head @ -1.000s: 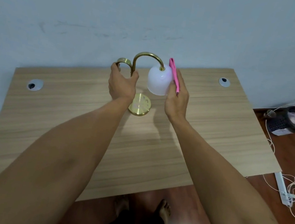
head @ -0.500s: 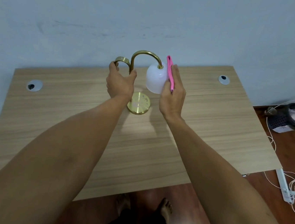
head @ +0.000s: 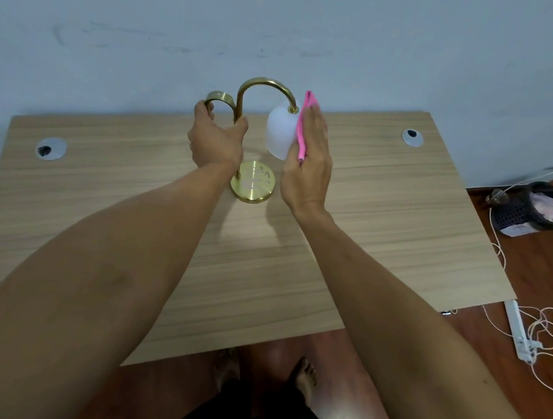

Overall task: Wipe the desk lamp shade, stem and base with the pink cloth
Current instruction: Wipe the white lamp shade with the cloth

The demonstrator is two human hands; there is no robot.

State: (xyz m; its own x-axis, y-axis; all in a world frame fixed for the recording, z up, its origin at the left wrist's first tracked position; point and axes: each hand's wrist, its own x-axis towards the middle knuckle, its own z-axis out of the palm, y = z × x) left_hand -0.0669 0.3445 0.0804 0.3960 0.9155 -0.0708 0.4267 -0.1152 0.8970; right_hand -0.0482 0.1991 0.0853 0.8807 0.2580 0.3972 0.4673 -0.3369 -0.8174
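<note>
The right hand (head: pixel 308 164) lay flat, pressing a folded pink cloth (head: pixel 303 126) against the right side of the frosted white bell-shaped lamp shade (head: pixel 281 131). The left hand (head: pixel 214 142) was closed around the curved brass stem (head: pixel 242 102), steadying it. Below, the round brass base (head: pixel 253 186) stood on the light wood-grain tabletop (head: pixel 387 222), near its far edge.
</note>
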